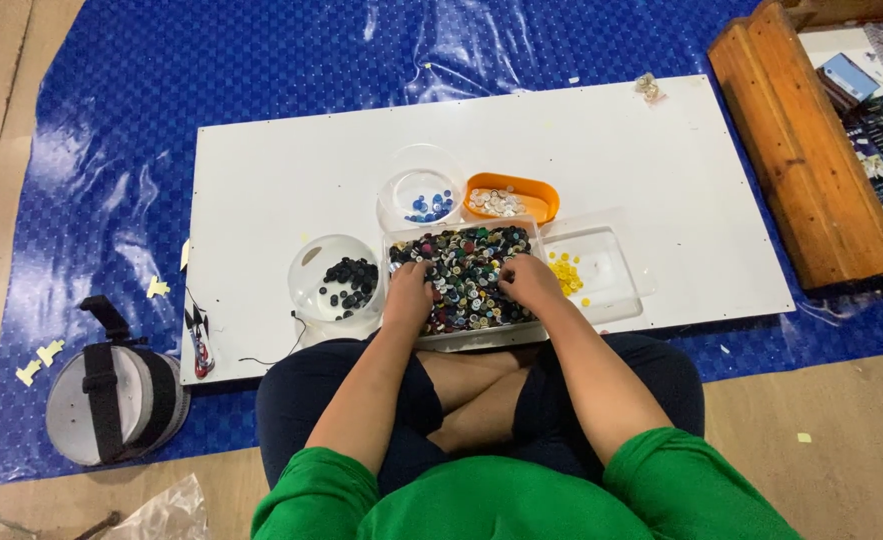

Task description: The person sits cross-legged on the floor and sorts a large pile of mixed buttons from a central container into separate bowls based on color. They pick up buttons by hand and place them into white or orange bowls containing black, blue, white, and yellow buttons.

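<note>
A person in a green top sits cross-legged at the near edge of a white board [661,150] laid on a blue floor mat [111,150], both hands sunk into a clear rectangular tray of mixed buttons [466,275] at the middle of that edge. The left hand [408,292] rests palm-down on the tray's left side, the right hand [529,280] on its right, fingers curled into the pile; whether either hand has pinched a button cannot be told. Just left of the tray stands a clear round tub of black buttons [346,283]; behind it, a clear bowl of blue buttons [423,200] and an orange oval dish of white buttons [506,200]; to its right, a clear lid holding yellow buttons [567,272]. A wooden plank [801,150] lies off the board's right edge.
</note>
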